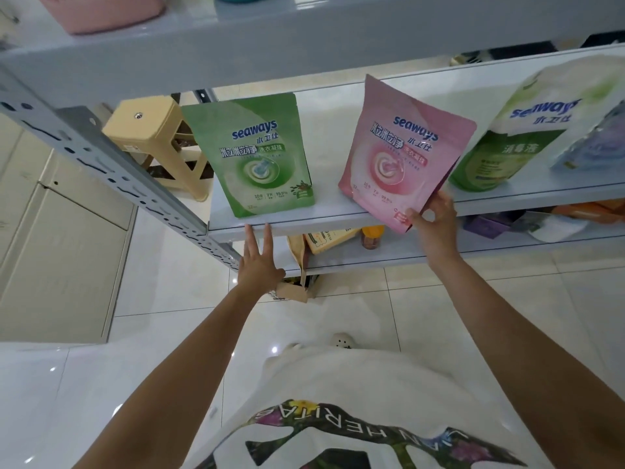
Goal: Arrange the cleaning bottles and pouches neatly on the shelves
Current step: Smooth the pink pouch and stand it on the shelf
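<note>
White shirt (pixel 338 384) nearest. Left hand (pixel 258 262) spread flat against lip of shelf (pixel 304 222), holding nothing. Right hand (pixel 434 220) pinched lower corner of tilted pink pouch (pixel 402 150) at shelf front. Best stood upright beside green pouch (pixel 253 154).

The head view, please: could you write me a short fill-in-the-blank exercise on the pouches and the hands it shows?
1. The right hand pinches the lower corner of the tilted pouch, which is ____.
2. The green pouch stands upright on the shelf, to the tilted pouch's ____.
3. The left hand holds ____, its straight fingers at the shelf's front edge.
4. Both pouches carry the brand word ____.

Missing words: pink; left; nothing; seaways.
</note>
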Tool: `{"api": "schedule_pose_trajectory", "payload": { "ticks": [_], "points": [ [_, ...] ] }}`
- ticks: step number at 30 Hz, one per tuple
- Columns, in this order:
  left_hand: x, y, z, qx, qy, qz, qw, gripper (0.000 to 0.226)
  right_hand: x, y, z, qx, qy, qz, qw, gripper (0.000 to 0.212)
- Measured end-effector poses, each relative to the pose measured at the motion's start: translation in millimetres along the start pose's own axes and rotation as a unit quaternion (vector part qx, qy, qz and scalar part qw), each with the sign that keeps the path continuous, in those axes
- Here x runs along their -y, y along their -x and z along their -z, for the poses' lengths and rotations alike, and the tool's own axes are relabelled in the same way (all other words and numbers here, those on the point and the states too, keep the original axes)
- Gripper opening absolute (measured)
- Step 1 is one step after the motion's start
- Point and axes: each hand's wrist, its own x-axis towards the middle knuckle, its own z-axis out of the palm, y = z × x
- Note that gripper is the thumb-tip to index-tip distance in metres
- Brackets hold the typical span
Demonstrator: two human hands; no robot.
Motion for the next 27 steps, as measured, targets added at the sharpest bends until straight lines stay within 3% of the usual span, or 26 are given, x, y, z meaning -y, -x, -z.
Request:
{"api": "schedule_pose_trajectory", "payload": {
  "ticks": [2, 5, 8, 10, 15, 20, 27],
  "points": [
    [-7.8, 7.5, -1.2, 0.012, 0.020, -0.017, 1.000, 0.093, 2.4, 17.2, 0.4, 0.010, 0.002, 0.000, 1.000, 0.015],
    [-33.4, 23.4, -1.7, 0.001, 0.097, -0.109, 0.989, 0.082, 12.2, 46.8, -0.7, -0.001, 0.009, 0.019, 1.000, 0.009],
    [-67.2, 47.1, 5.4, 0.002, 0.201, -0.263, 0.944, 0.088, 26.4, 76.4, -3.0, -0.037, -0.006, 0.023, 0.999, 0.022],
    [-86.2, 66.1, 11.4, 0.003, 0.203, -0.345, 0.916, 0.094, 42.0, 96.9, -7.1, -0.063, -0.012, 0.010, 0.998, 0.028],
    [-104.2, 100.1, 9.1, 0.072, 0.304, -0.290, 0.905, 0.087, 68.1, 149.0, -16.3, -0.068, 0.044, -0.023, 0.996, 0.023],
    [-90.7, 129.1, 5.7, -0.003, 0.304, -0.322, 0.897, 0.045, 73.7, 181.3, -17.3, -0.068, 0.072, -0.048, 0.994, 0.023],
    [-79.8, 151.5, 1.7, -0.047, 0.275, -0.350, 0.894, 0.034, 67.2, 203.3, -18.5, -0.073, 0.074, -0.095, 0.990, 0.022]
  ]
}}
